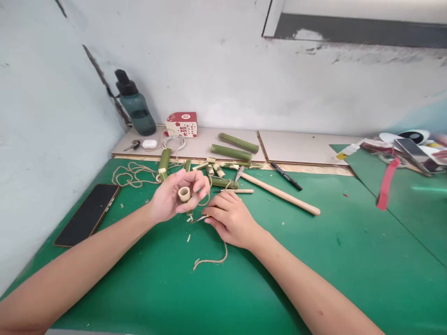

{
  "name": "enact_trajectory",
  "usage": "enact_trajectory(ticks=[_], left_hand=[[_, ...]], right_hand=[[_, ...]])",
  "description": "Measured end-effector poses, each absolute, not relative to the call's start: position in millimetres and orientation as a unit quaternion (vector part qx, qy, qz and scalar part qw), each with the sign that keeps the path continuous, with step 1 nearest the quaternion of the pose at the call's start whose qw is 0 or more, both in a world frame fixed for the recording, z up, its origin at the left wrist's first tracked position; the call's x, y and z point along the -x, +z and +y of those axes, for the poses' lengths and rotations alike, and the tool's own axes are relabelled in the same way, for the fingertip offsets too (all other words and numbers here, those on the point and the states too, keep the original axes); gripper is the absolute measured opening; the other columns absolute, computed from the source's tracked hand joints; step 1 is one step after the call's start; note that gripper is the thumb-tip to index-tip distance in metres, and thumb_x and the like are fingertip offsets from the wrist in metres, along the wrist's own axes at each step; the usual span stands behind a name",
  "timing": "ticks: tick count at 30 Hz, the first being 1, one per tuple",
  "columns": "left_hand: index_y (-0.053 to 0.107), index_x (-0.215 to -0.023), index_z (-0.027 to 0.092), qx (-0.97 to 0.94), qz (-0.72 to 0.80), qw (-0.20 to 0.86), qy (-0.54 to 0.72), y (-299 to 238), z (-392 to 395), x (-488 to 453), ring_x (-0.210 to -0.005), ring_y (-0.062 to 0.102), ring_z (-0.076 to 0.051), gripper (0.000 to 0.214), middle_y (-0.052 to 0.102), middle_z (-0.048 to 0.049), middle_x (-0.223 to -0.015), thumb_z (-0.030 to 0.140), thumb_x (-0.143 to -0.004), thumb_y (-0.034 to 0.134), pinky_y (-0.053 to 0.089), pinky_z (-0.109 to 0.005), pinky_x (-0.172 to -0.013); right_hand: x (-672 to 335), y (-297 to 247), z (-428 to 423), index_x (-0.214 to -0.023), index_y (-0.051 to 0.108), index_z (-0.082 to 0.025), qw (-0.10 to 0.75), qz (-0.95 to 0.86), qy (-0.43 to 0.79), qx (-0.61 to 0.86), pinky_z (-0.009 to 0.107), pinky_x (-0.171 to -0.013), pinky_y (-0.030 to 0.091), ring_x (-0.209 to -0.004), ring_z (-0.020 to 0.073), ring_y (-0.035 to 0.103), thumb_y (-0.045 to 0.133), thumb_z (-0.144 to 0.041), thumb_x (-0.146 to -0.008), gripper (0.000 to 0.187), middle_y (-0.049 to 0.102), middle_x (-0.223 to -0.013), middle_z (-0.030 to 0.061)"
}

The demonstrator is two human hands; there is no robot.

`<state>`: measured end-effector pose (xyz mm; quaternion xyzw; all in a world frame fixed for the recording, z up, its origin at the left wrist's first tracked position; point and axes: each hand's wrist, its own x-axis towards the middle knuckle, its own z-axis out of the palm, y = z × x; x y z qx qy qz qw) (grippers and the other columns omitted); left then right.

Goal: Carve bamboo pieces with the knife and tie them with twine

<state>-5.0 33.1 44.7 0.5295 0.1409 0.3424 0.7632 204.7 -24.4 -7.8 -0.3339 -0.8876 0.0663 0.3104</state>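
My left hand (174, 197), palm up with curled fingers, holds a short pale bamboo ring (184, 194), its open end facing me. My right hand (232, 216) rests on the green table, its fingers closed round a small tool with a metal tip (200, 218) and a bit of yellow at the handle; the rest of it is hidden. The tip points left, just below the left hand, by some pale shavings (189, 218). From under my right hand a piece of twine (213, 261) trails toward me. Behind the hands lie cut bamboo pieces (219, 170).
Beyond the hands are a long wooden-handled tool (279, 193), a black pen (286, 176) and green bamboo tubes (231, 152). At left lie a phone (87, 215) and loose twine (131, 174). A bottle (138, 109) and a red-white box (181, 124) stand by the wall.
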Motion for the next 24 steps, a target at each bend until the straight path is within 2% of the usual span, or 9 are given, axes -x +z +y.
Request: enact_trajectory(ticks=[2, 8, 12, 15, 18, 24], left_hand=[[0.048, -0.078, 0.016, -0.535, 0.155, 0.754, 0.347, 40, 31, 3, -0.04, 0.034, -0.001, 0.057, 0.056, -0.0015, -0.083, 0.069, -0.099, 0.044, 0.024, -0.023, -0.045], [0.062, -0.089, 0.017, -0.536, 0.186, 0.756, 0.327, 24, 35, 3, -0.055, 0.039, -0.008, 0.073, 0.054, -0.003, -0.082, 0.081, -0.097, 0.029, 0.036, -0.028, -0.059], [0.067, -0.096, 0.019, -0.519, 0.201, 0.758, 0.34, 29, 40, 6, -0.064, 0.045, -0.013, 0.066, 0.052, -0.0037, -0.083, 0.077, -0.098, 0.036, 0.043, -0.03, -0.065], [0.069, -0.102, 0.018, -0.506, 0.204, 0.745, 0.384, 35, 42, 9, -0.07, 0.052, -0.015, 0.054, 0.055, -0.0055, -0.09, 0.066, -0.099, 0.045, 0.049, -0.032, -0.068], [0.07, -0.1, 0.015, -0.482, 0.205, 0.707, 0.476, 43, 46, 13, -0.071, 0.054, -0.014, 0.046, 0.057, -0.0063, -0.093, 0.057, -0.097, 0.052, 0.052, -0.03, -0.067], [0.062, -0.079, 0.016, -0.465, 0.232, 0.608, 0.601, 67, 57, 21, -0.064, 0.054, -0.01, 0.048, 0.057, -0.0051, -0.092, 0.057, -0.102, 0.05, 0.053, -0.027, -0.063]], right_hand=[[-204, -6, -26, -0.103, 0.069, -0.019, 0.326, -0.886, 0.073, 0.322, 0.038, -0.082, 0.042, -0.088, 0.0201, 0.057, 0.057, -0.027, -0.103, 0.014, 0.07, -0.096, 0.0068], [-205, 1, -34, -0.104, 0.064, -0.019, 0.393, -0.874, 0.079, 0.273, 0.038, -0.075, 0.045, -0.083, 0.0202, 0.058, 0.057, -0.02, -0.098, 0.01, 0.07, -0.094, 0.0073], [-208, 1, -36, -0.111, 0.063, -0.02, 0.455, -0.844, 0.056, 0.278, 0.039, -0.074, 0.047, -0.083, 0.0219, 0.061, 0.055, -0.018, -0.096, 0.017, 0.07, -0.092, 0.0079], [-209, 1, -34, -0.113, 0.063, -0.02, 0.479, -0.826, 0.036, 0.294, 0.04, -0.076, 0.051, -0.083, 0.0219, 0.063, 0.054, -0.017, -0.097, 0.019, 0.07, -0.093, 0.0083], [-210, 0, -30, -0.113, 0.065, -0.02, 0.467, -0.826, 0.022, 0.317, 0.04, -0.078, 0.053, -0.085, 0.0215, 0.064, 0.057, -0.015, -0.096, 0.019, 0.071, -0.095, 0.0084], [-216, -9, -17, -0.108, 0.071, -0.02, 0.389, -0.829, -0.011, 0.402, 0.04, -0.077, 0.053, -0.087, 0.0225, 0.064, 0.066, -0.015, -0.095, 0.014, 0.074, -0.097, 0.0088]])
